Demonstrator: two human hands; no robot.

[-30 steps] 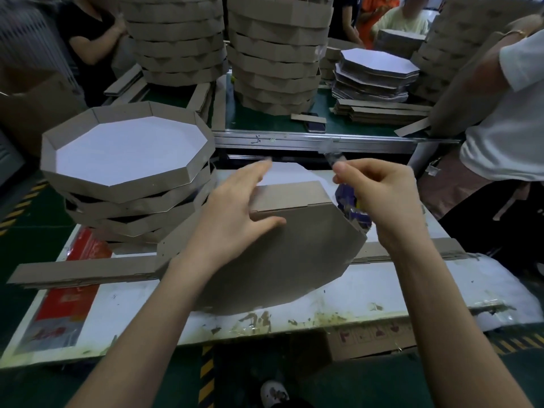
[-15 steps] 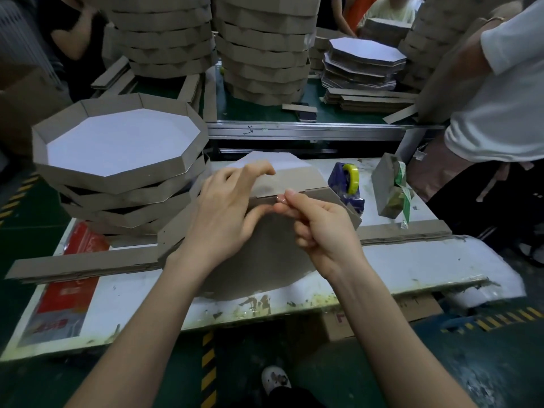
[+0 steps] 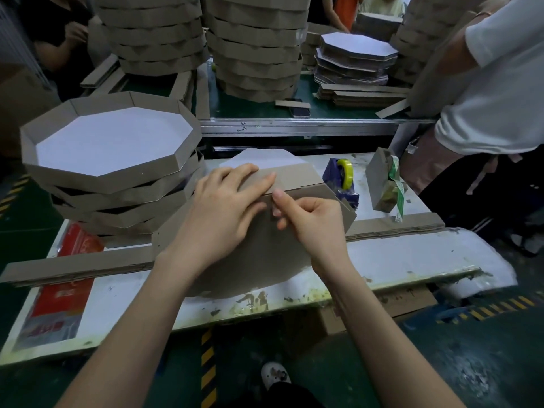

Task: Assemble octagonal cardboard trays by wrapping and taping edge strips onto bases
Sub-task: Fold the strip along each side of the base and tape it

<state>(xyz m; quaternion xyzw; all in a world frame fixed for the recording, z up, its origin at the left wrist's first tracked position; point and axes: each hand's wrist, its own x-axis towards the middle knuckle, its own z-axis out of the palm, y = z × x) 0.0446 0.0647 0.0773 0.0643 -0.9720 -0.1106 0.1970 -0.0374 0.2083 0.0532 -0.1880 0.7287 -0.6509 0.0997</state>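
Observation:
A brown octagonal cardboard base [image 3: 259,260] stands tilted up toward me on the white worktable [image 3: 412,260], its white face turned away. An edge strip [image 3: 297,175] runs along its upper rim. My left hand [image 3: 226,207] lies flat over the strip and the base's top edge, fingers straight. Right beside it, my right hand [image 3: 312,219] presses its thumb and fingertips onto a short piece of tape [image 3: 272,213] at the rim. A blue tape dispenser with a yellow roll [image 3: 341,178] stands just behind the base.
Finished trays [image 3: 112,148] are stacked at my left. Long cardboard strips [image 3: 67,266] lie across the table. A small cardboard piece with green tape [image 3: 385,184] sits at the right. A person in a white shirt [image 3: 494,83] stands close on the right. Tall tray stacks [image 3: 256,48] fill the conveyor behind.
My right hand came from the dispenser to the base's top rim and now presses tape down there. My left hand has flattened further along the strip.

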